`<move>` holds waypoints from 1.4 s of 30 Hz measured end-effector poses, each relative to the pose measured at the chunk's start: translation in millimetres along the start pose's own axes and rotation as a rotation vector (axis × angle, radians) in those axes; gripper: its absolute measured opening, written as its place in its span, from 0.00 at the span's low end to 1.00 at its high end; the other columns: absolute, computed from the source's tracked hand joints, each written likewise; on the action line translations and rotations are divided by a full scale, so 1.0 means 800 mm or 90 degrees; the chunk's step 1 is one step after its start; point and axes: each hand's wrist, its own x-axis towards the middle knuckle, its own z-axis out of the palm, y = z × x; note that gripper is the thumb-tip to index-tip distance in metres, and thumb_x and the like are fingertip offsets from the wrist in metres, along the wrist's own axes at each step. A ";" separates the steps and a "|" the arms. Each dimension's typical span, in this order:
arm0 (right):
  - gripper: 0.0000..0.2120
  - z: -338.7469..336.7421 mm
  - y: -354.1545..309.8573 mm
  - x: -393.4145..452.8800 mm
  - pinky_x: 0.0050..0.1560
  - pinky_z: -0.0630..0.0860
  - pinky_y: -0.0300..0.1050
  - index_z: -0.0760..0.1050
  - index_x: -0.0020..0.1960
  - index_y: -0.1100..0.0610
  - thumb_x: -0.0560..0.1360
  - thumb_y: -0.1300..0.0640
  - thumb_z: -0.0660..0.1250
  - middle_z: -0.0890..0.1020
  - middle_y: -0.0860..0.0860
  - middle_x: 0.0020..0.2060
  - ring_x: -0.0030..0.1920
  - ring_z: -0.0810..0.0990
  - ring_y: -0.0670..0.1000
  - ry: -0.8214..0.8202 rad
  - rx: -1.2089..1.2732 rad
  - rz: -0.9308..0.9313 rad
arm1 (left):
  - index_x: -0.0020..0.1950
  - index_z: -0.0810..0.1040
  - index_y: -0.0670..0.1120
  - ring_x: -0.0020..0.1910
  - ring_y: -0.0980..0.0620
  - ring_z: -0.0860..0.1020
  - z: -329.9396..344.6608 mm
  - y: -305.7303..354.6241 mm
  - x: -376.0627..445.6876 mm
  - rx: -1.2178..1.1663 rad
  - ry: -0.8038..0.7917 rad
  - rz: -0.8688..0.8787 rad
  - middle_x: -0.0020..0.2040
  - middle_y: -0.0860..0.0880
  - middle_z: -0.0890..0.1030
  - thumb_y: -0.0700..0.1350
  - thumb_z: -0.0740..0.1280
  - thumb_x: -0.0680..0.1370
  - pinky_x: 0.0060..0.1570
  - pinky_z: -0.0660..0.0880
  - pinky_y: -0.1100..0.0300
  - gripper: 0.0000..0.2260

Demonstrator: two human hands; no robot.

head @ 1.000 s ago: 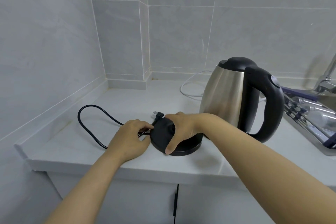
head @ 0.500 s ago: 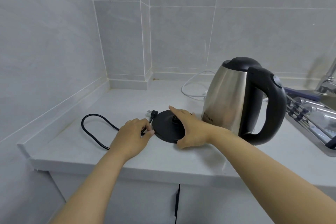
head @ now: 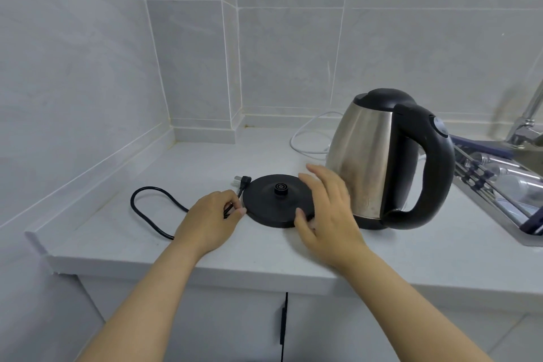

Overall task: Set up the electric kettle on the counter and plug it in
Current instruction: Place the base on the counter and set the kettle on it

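Setup under way: round black plastic kettle base (head: 276,200) lies flat on pale counter (head: 182,161). Left hand (head: 210,222) pinches its black cord (head: 152,211); right hand (head: 326,209), fingers spread, touches base rim. Steel kettle (head: 370,156) stands beside, likely next lifted onto the base.

left hand (head: 213,216) pinches cord (head: 152,211); right hand (head: 329,209) touches base (head: 273,200).
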 end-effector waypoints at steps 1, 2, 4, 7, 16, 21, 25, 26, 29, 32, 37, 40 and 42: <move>0.24 -0.005 0.000 -0.003 0.69 0.64 0.57 0.67 0.66 0.60 0.71 0.60 0.65 0.67 0.57 0.69 0.70 0.64 0.59 0.057 -0.031 -0.022 | 0.42 0.75 0.53 0.40 0.56 0.75 0.000 0.000 0.000 -0.001 0.000 0.001 0.41 0.53 0.77 0.52 0.66 0.77 0.40 0.73 0.59 0.06; 0.25 -0.011 0.000 -0.005 0.68 0.63 0.58 0.67 0.65 0.60 0.70 0.62 0.66 0.67 0.59 0.68 0.70 0.65 0.60 0.111 -0.059 -0.044 | 0.42 0.75 0.53 0.39 0.57 0.75 0.000 0.000 0.000 -0.003 0.001 0.002 0.40 0.53 0.77 0.52 0.66 0.77 0.40 0.72 0.60 0.06; 0.26 -0.019 0.002 -0.012 0.69 0.62 0.60 0.66 0.65 0.60 0.69 0.63 0.67 0.65 0.61 0.68 0.70 0.64 0.63 0.198 -0.112 -0.072 | 0.42 0.75 0.54 0.39 0.57 0.75 0.000 0.001 0.000 -0.004 0.000 0.001 0.40 0.53 0.77 0.53 0.66 0.77 0.38 0.71 0.61 0.06; 0.26 -0.025 0.007 -0.022 0.72 0.54 0.61 0.64 0.68 0.59 0.71 0.59 0.64 0.60 0.60 0.70 0.73 0.59 0.62 0.270 -0.216 -0.044 | 0.41 0.75 0.53 0.38 0.57 0.75 -0.001 0.003 0.000 -0.005 -0.001 -0.002 0.39 0.54 0.77 0.52 0.66 0.77 0.37 0.70 0.61 0.06; 0.45 -0.046 0.027 -0.030 0.72 0.42 0.63 0.46 0.75 0.60 0.67 0.56 0.68 0.47 0.62 0.73 0.77 0.44 0.60 0.348 -0.299 0.214 | 0.43 0.76 0.53 0.38 0.57 0.75 -0.001 0.004 -0.002 0.000 -0.005 -0.011 0.39 0.54 0.78 0.53 0.66 0.77 0.38 0.71 0.60 0.06; 0.44 -0.059 0.036 -0.031 0.76 0.46 0.55 0.43 0.75 0.68 0.73 0.59 0.70 0.48 0.67 0.75 0.76 0.47 0.62 0.352 -0.102 0.275 | 0.42 0.76 0.54 0.39 0.56 0.76 -0.001 0.003 -0.001 0.005 -0.009 -0.013 0.40 0.54 0.78 0.53 0.66 0.77 0.39 0.72 0.59 0.05; 0.28 -0.071 0.035 -0.029 0.63 0.72 0.49 0.60 0.71 0.61 0.75 0.57 0.69 0.73 0.54 0.62 0.62 0.74 0.49 0.409 0.154 0.362 | 0.42 0.76 0.54 0.40 0.56 0.75 -0.001 0.002 -0.001 -0.001 -0.009 -0.015 0.41 0.54 0.78 0.53 0.66 0.77 0.40 0.72 0.59 0.05; 0.19 -0.075 0.034 -0.028 0.55 0.76 0.49 0.68 0.64 0.58 0.76 0.57 0.68 0.79 0.50 0.52 0.51 0.79 0.45 0.410 0.220 0.405 | 0.42 0.76 0.54 0.40 0.56 0.75 -0.001 0.002 -0.001 0.000 -0.008 -0.014 0.41 0.54 0.78 0.53 0.66 0.77 0.40 0.72 0.59 0.05; 0.05 -0.086 0.040 -0.026 0.41 0.78 0.50 0.76 0.41 0.54 0.74 0.57 0.71 0.79 0.50 0.29 0.32 0.79 0.46 0.378 0.356 0.478 | 0.42 0.76 0.54 0.40 0.56 0.75 -0.001 0.003 -0.001 -0.001 -0.006 -0.012 0.41 0.54 0.78 0.52 0.66 0.77 0.40 0.72 0.59 0.05; 0.15 -0.090 0.046 -0.022 0.36 0.77 0.49 0.74 0.29 0.56 0.73 0.56 0.73 0.76 0.51 0.22 0.28 0.76 0.51 0.340 0.423 0.476 | 0.43 0.76 0.54 0.40 0.56 0.76 -0.001 0.003 0.000 -0.003 -0.007 -0.013 0.41 0.54 0.78 0.52 0.66 0.77 0.41 0.73 0.58 0.05; 0.23 -0.088 0.053 -0.016 0.32 0.73 0.47 0.71 0.21 0.56 0.73 0.56 0.72 0.72 0.51 0.18 0.24 0.71 0.54 0.336 0.454 0.486 | 0.42 0.76 0.54 0.39 0.57 0.75 -0.001 0.001 0.000 -0.010 0.000 -0.011 0.40 0.55 0.78 0.52 0.67 0.77 0.39 0.72 0.60 0.05; 0.23 -0.083 0.050 -0.014 0.31 0.71 0.46 0.69 0.21 0.56 0.73 0.57 0.71 0.70 0.51 0.17 0.23 0.70 0.53 0.373 0.456 0.498 | 0.42 0.76 0.54 0.39 0.57 0.76 0.001 0.001 0.000 -0.011 0.004 -0.013 0.40 0.55 0.78 0.52 0.67 0.77 0.41 0.73 0.58 0.05; 0.22 -0.080 0.048 -0.012 0.29 0.70 0.46 0.67 0.23 0.59 0.73 0.58 0.71 0.69 0.50 0.16 0.22 0.69 0.53 0.395 0.446 0.499 | 0.41 0.76 0.54 0.39 0.56 0.76 0.001 0.000 0.001 -0.009 0.004 -0.013 0.39 0.55 0.78 0.52 0.67 0.76 0.41 0.74 0.58 0.05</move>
